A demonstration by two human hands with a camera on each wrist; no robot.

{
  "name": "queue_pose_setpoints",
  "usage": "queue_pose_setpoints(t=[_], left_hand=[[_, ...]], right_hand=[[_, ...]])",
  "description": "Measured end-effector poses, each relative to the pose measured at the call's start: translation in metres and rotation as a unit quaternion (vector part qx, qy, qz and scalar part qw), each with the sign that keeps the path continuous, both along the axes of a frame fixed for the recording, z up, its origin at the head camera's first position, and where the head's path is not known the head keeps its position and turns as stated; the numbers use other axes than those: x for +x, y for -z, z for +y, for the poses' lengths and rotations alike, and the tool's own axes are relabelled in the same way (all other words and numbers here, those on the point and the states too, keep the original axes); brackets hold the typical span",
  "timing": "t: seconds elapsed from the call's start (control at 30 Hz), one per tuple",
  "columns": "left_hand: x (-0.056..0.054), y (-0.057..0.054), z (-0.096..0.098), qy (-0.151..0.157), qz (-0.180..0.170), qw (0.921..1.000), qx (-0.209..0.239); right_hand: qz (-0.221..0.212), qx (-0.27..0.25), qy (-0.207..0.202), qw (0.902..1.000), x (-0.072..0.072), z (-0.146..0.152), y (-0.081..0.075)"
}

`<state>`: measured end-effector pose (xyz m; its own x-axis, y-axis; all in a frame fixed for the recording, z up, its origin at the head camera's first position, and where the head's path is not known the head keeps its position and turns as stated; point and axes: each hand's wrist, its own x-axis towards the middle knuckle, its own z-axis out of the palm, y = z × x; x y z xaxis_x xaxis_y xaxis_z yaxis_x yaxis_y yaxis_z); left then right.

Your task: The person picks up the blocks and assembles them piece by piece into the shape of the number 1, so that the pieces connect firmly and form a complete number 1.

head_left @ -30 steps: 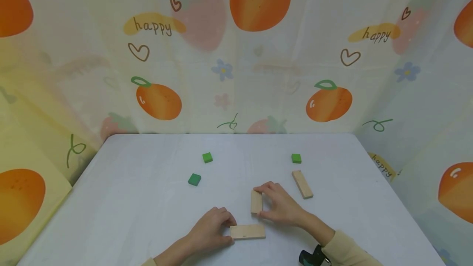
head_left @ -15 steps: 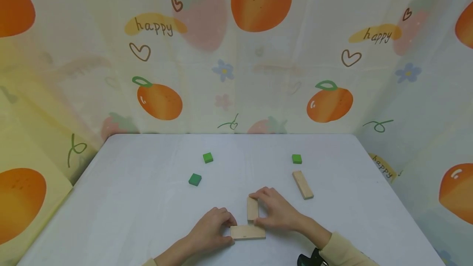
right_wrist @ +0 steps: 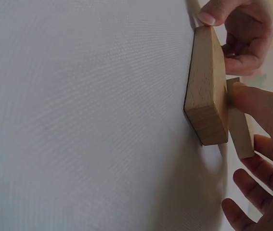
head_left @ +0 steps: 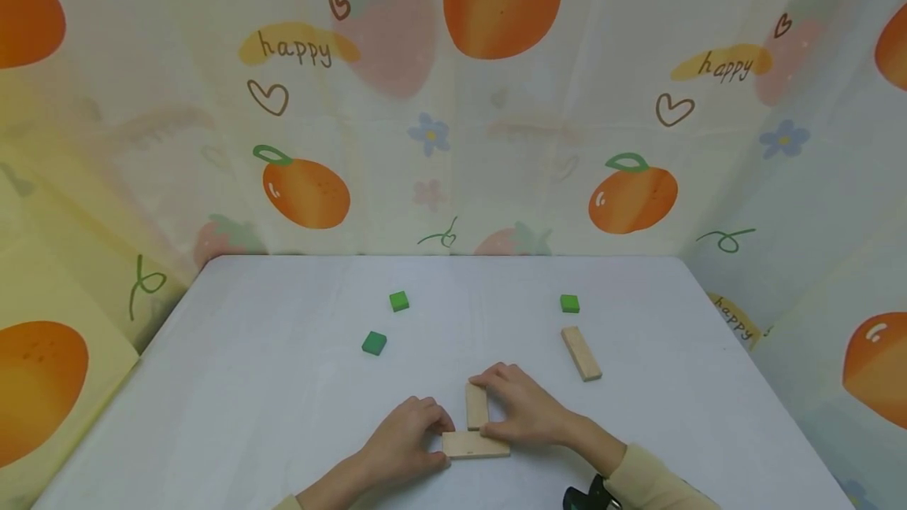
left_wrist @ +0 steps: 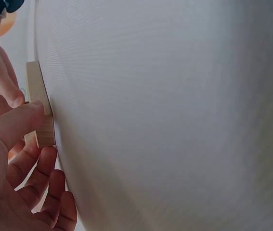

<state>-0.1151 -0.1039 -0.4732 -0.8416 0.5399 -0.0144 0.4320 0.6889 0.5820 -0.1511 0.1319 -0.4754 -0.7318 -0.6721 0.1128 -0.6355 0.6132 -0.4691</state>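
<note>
At the near middle of the white table, a plain wooden block (head_left: 464,449) lies crosswise. My left hand (head_left: 404,441) holds its left end, thumb at the near corner and fingers at the far one. A second wooden block (head_left: 477,408) points away from me, its near end right at the first block's far long side. My right hand (head_left: 526,411) pinches this one lengthwise, with the thumb (right_wrist: 252,98) at the near end and fingers at the far end. In the right wrist view the crosswise block (right_wrist: 204,91) lies flat on the cloth, its free right end facing the camera.
A third wooden block (head_left: 581,354) lies slantwise to the right. Beyond it sits a bright green block (head_left: 570,304). Left of the middle are another bright green block (head_left: 400,301) and a darker green one (head_left: 374,343). A black object (head_left: 591,496) shows beside the right sleeve.
My right hand has drawn the second wooden block toward me and to the left, up to the crosswise block. The left hand and its block have stayed in place.
</note>
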Motion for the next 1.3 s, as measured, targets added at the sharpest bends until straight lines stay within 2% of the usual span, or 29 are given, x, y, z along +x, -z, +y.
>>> queue_pose_setpoints(t=[0.43,0.87,1.3], left_hand=[[0.0011,0.0006,-0.0012,0.008,0.016,0.9998,0.009],[-0.0005,0.0017,-0.0002,-0.004,-0.006,1.0000,-0.006],[-0.0002,0.0011,0.0007,-0.001,-0.004,1.0000,-0.004]], right_hand=[[-0.018,0.004,-0.006,0.9998,-0.0018,-0.0015,0.0002],[-0.017,0.015,-0.009,0.9997,-0.0037,-0.0024,0.0019],[-0.006,0.012,-0.018,0.9997,-0.0024,-0.0013,-0.0005]])
